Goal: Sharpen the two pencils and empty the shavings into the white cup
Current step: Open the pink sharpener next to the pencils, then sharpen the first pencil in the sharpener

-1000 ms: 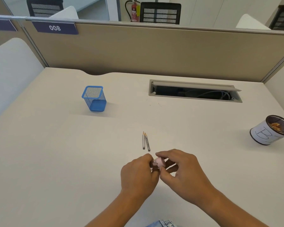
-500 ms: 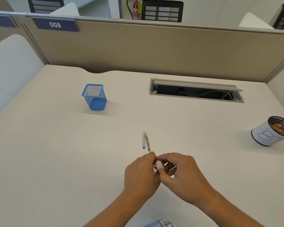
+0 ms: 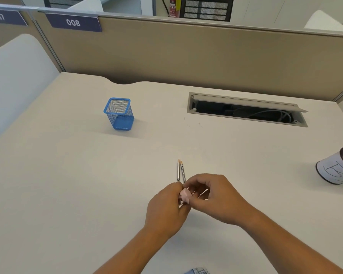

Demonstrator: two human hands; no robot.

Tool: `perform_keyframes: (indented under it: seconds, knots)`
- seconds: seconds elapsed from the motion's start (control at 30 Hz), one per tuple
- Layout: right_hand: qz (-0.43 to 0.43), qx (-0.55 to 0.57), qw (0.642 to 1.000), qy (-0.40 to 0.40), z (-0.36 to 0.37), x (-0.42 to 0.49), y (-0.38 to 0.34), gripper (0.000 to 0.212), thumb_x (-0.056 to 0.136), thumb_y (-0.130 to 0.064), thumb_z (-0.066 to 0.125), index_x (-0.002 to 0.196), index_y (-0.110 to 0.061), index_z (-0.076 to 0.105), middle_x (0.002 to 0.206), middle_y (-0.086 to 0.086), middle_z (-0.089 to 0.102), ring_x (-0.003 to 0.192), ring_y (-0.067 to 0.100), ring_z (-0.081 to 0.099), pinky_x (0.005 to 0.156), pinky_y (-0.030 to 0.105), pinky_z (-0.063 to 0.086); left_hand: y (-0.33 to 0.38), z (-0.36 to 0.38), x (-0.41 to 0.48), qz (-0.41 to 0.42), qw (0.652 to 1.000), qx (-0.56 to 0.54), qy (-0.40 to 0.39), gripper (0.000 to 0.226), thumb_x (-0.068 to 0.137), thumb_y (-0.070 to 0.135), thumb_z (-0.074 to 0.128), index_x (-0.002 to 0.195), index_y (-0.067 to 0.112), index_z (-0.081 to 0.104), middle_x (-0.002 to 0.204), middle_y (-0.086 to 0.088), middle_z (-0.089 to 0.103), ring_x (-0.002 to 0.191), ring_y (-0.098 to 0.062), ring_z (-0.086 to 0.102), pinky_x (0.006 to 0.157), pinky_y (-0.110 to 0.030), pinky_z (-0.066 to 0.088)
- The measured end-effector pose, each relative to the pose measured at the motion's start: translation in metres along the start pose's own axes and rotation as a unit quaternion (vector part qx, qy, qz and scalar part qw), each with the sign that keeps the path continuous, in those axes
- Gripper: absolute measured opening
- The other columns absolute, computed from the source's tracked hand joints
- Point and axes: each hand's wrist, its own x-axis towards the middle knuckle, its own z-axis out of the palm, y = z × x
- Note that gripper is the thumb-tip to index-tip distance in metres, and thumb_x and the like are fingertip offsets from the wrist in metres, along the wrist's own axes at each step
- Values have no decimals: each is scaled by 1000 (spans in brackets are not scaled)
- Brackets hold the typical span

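Two short pencils lie side by side on the desk, tips pointing away from me, just beyond my hands. Both hands meet over a small pink sharpener: my left hand pinches it from the left and my right hand grips it from the right. Most of the sharpener is hidden by my fingers. The white cup, marked with handwriting and holding orange-brown shavings, stands at the far right edge of the view.
A blue mesh pen holder stands at the left-centre of the beige desk. An open cable slot lies at the back right. Tan partition walls close off the back.
My hands have stayed together on the pink sharpener and shifted their grip slightly. The pencils, cup and blue holder have not moved.
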Motion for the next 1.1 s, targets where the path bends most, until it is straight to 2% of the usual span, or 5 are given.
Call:
perform_keyframes:
  seconds: [0.33, 0.57, 0.83, 1.0, 1.1]
  knots:
    - [38, 23, 994, -97, -3, 8, 7, 25, 66, -31, 87, 72, -23, 63, 69, -7, 64, 61, 4, 53, 58, 22, 48, -13, 4, 7, 0, 997, -31, -67, 14, 72, 43, 60, 69, 32, 52, 62, 11, 58, 57, -10, 53, 49, -27, 46]
    - [18, 7, 993, 117, 4, 9, 10, 35, 69, -28, 89, 61, -20, 56, 52, -15, 54, 46, 4, 42, 45, 12, 35, -8, 4, 9, -1, 995, -99, 21, 22, 86, 44, 59, 94, 47, 38, 85, 28, 59, 77, 1, 59, 58, -19, 50]
    - [32, 92, 988, 122, -4, 27, 16, 37, 81, -59, 63, 76, -22, 65, 74, -3, 69, 58, 5, 60, 55, 14, 45, -14, -4, 9, 48, 990, -63, 116, 26, 85, 41, 68, 109, 44, 59, 93, 18, 49, 86, -6, 53, 70, -18, 44]
    - [132, -88, 979, 131, 5, 67, 51, 13, 86, -32, 72, 87, -22, 64, 77, -7, 67, 69, 14, 64, 60, 22, 48, -22, -7, 7, -14, 983, -169, 76, 33, 85, 39, 70, 114, 48, 56, 105, 24, 68, 101, 3, 60, 78, -6, 45]
    - [145, -151, 974, 89, 16, 84, 59, 28, 78, -35, 77, 94, -21, 59, 78, -5, 66, 72, 17, 64, 62, 28, 51, -20, -11, 6, -20, 968, -239, 72, 27, 91, 33, 65, 108, 53, 57, 107, 30, 67, 103, 1, 62, 79, -8, 45]
